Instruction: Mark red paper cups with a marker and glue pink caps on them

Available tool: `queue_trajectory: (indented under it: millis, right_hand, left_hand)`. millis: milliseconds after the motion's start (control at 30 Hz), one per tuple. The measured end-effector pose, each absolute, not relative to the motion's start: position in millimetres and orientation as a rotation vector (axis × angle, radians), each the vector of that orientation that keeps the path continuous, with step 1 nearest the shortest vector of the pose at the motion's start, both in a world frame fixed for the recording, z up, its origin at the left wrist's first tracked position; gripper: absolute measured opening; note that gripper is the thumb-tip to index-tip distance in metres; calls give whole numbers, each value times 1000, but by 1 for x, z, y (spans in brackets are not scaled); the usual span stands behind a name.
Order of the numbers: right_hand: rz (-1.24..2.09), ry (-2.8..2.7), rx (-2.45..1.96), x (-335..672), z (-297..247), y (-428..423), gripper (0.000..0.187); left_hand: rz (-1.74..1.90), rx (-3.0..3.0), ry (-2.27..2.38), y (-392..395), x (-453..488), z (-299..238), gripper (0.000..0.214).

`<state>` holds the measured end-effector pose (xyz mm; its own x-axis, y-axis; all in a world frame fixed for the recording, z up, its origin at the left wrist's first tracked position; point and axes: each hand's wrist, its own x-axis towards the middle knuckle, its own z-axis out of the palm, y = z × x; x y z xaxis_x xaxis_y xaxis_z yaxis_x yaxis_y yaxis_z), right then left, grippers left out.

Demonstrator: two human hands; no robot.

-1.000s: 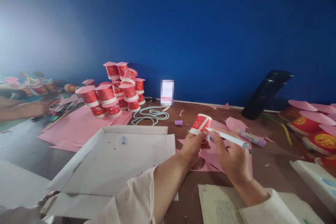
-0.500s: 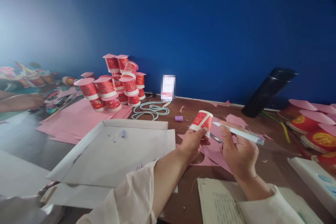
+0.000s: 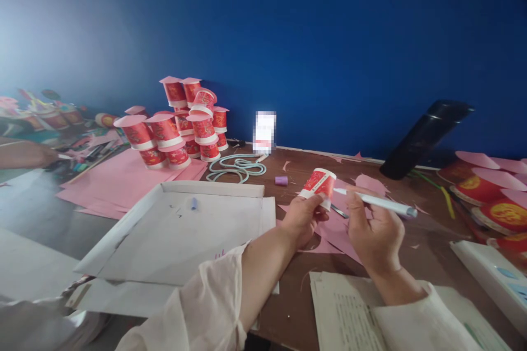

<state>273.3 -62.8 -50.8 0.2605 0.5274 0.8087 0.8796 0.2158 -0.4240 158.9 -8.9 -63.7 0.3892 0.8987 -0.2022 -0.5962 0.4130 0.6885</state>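
Note:
My left hand is closed round a red paper cup with a white rim and a pale strip of print on its side. The cup is tilted. In my right hand is a white marker pen, gripped between thumb and fingers, its tip pointing left close to the cup's side; whether it touches I cannot tell. Below the cup lie pink paper scraps and part of a metal tool, mostly hidden. A purple cap rests on the table left of the cup.
Stacked red cups with pink paper tops stand on pink sheets. Nearby are a white box lid, a coiled cable, a blurred phone, a leaning black flask and printed papers. Another person's hand is far left.
The cup has turned slightly in my left hand, tilting its printed strip further. The marker has swung a little flatter in my right hand. The other person's hand has shifted left.

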Motion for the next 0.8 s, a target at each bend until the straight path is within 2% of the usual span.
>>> queue_trajectory:
  millis: [400,800]
  right_hand:
    - [-422,-1398,-1485,274,-51,-62,27]
    - [-492,-1528,-1374,272,-51,-55,24]
  left_hand:
    - [1020,526,617,-9,158,-62,33]
    - [1002,573,581,-8,158,-64,38]
